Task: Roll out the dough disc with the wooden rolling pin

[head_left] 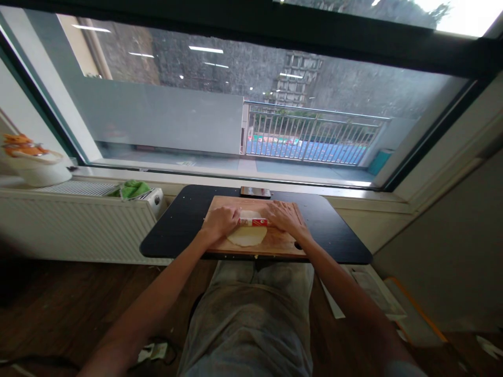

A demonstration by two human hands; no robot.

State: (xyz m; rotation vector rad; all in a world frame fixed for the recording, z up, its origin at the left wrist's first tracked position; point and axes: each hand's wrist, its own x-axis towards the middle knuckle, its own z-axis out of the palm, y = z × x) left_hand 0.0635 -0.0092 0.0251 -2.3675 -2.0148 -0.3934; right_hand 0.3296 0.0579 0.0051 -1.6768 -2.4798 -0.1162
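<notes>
A rolling pin (254,222) with a red and white label lies across a flat, pale sheet of dough (247,238). Both rest on a wooden cutting board (280,245). At the pin's left end, my left hand (222,220) is closed over it with the fingers curled. My right hand (286,217) lies on the pin's other end, its fingers stretched out flat. The two ends of the pin are hidden under my hands. Dough shows on both the near and far sides of the pin.
The board lies on a black table (334,235) against a window. Behind it sits a phone-like flat object (255,192). A radiator (98,225) with a green cloth (133,189) stands left, near a white container (37,167). White panels (377,293) are low on the right.
</notes>
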